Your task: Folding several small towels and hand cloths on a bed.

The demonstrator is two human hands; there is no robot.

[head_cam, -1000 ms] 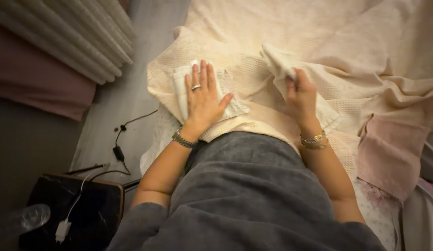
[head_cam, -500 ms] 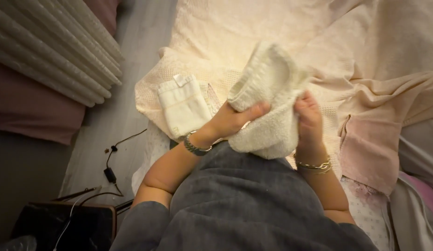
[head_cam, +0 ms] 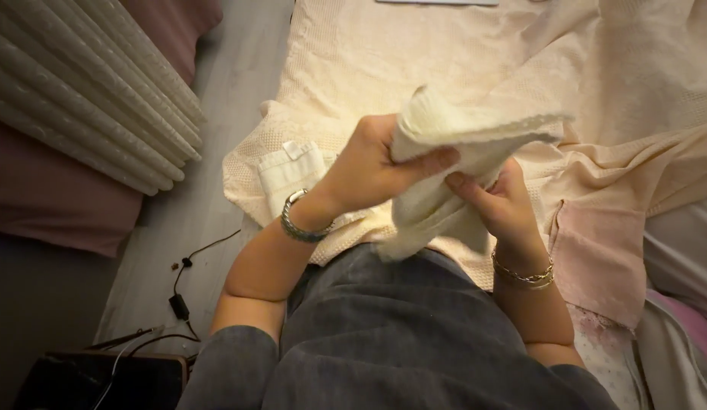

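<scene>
Bed, cream waffle spread. Left hand and right hand: fingers pinching a cream towel, lifted above the bed for handling. Folded towel alongside.

Warm yellow light pooling on cream bedspread at top centre, mildly glaring. Floor and lower left corner sinking into dim shadow. Hands casting soft shadow below. Slight softness overall, curtain bending at edge.
</scene>
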